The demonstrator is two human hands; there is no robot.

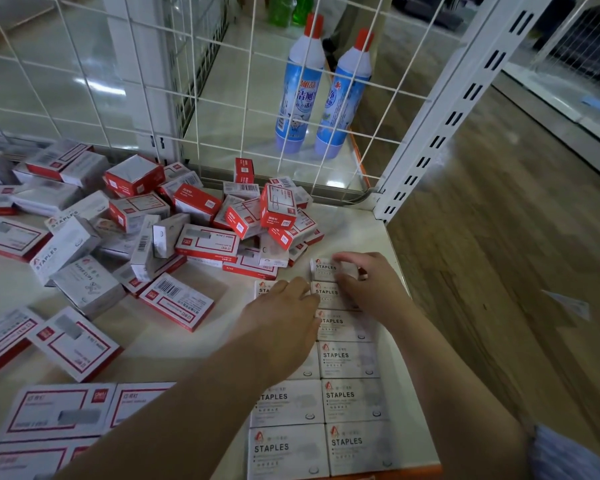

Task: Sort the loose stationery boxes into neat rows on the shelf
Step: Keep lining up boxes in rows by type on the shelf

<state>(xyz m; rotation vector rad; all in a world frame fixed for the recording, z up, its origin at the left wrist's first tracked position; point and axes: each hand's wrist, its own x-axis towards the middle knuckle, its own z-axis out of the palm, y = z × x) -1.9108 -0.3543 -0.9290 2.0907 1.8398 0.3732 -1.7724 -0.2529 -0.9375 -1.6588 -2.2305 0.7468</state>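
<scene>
A: Right hand (368, 285), fingers curled over the farthest white staples box (326, 268), thumb side hidden; it sits at the far end of the right-hand row (352, 398).

B: And the left hand (284, 313)?

A: Fingers straight and close together, lying flat across the neighbouring row (286, 424), tips touching the second box.

B: The rest?

A: Loose red-and-white boxes (205, 216) heaped toward the wire back panel (160, 81) on the shelf (194, 341). Two blue bottles (321, 95) stand behind the mesh.
</scene>
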